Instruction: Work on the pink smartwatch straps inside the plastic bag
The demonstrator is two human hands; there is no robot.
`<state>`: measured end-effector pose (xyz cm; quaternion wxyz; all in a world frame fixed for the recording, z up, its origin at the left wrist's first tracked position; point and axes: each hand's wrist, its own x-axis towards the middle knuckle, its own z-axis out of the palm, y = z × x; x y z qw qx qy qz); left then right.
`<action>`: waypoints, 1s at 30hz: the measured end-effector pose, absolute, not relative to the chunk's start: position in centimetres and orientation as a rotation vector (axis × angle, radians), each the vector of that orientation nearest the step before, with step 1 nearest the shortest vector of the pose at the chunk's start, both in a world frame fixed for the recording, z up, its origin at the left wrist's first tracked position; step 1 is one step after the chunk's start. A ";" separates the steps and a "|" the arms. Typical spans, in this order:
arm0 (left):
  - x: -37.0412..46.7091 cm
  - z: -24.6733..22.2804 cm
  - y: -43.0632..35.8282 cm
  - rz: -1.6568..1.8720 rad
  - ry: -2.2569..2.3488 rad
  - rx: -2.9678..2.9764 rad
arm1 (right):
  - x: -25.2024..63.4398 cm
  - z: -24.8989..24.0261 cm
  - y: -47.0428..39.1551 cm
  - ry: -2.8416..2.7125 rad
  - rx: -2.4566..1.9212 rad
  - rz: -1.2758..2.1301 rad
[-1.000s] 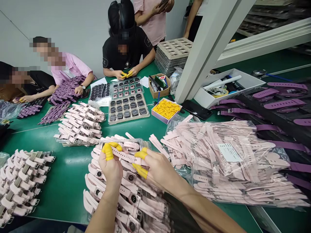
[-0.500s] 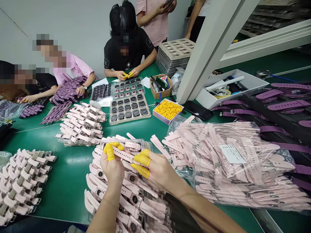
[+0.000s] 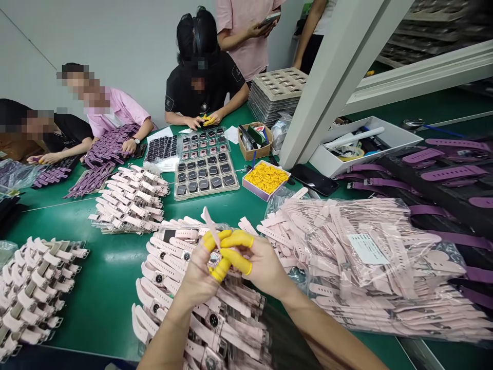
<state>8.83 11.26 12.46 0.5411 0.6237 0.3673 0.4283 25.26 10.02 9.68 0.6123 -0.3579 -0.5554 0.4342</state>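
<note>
Both hands are together over a tray stack of pink-strapped smartwatches (image 3: 169, 259). My left hand (image 3: 200, 275), with yellow finger cots, is closed on a smartwatch with a pink strap (image 3: 210, 225); one strap end points up between the fingers. My right hand (image 3: 265, 264), also in yellow finger cots, pinches at the same smartwatch from the right. The fingers hide most of the watch body, so I cannot see exactly where the right fingertips grip. To the right lies a clear bag of pink watch straps (image 3: 346, 246), some spilling from its mouth.
More pink watch stacks (image 3: 129, 198) stand left. Beyond are a tray of dark watch faces (image 3: 206, 177), a box of yellow finger cots (image 3: 265, 177), a phone (image 3: 315, 179) and a slanted white post (image 3: 323, 82). A co-worker (image 3: 202, 92) sits opposite; purple-strapped watches (image 3: 454, 172) lie right.
My hands have come closer together, the left moving right. The pink strap, which lay slanting between them, now points upward. The watch stack beneath shows more.
</note>
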 end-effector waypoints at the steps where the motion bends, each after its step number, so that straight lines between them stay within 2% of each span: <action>1: 9.0 12.5 11.3 1.032 0.912 1.528 | 25.3 9.6 10.1 -1.196 -0.811 1.062; 5: 9.3 13.0 11.4 1.099 0.910 1.494 | 25.7 9.3 10.3 -0.991 -0.770 1.184; 10: 8.6 13.0 11.5 1.071 0.697 1.206 | 26.7 9.1 11.0 -1.160 -0.718 1.311; 16: 8.7 12.7 11.6 1.141 0.750 1.079 | 25.7 8.9 11.7 -1.150 -0.548 1.452; 20: 8.2 13.2 11.9 1.240 0.770 1.007 | 25.2 8.7 12.0 -1.193 -0.540 1.390; 27: 7.3 12.6 12.3 1.094 0.826 1.178 | 26.6 7.8 12.4 -1.394 -0.685 1.124; 30: 7.4 12.1 12.4 1.144 0.845 1.168 | 26.9 7.5 12.8 -1.453 -0.698 1.069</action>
